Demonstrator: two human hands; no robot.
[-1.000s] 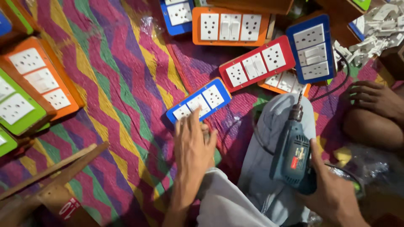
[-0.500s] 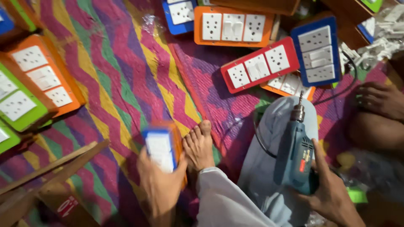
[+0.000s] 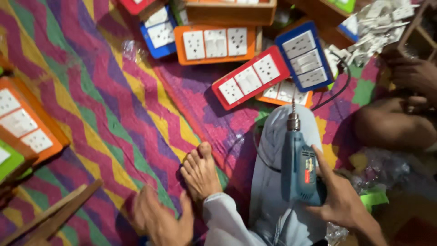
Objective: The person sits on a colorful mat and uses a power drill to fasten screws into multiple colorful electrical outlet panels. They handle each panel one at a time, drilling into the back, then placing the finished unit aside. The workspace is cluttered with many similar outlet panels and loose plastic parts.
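My right hand grips a blue-grey electric drill that rests on my knee in light grey trousers, its bit pointing away from me toward a red switchboard. My left hand is blurred at the bottom edge, just left of my bare foot. A sliver of blue shows under the left hand, and whether it holds anything is unclear. The drill's black cord curls off to the right.
On the zigzag woven mat lie a blue switchboard, orange boards, another blue one and a green one. Wooden strips sit bottom left. Another person's hand and leg are at the right, near white parts.
My left hand picked up the small blue switchboard from the mat, drew it toward me and dropped to the bottom edge; the board is out of sight. The drill stays in my right hand.
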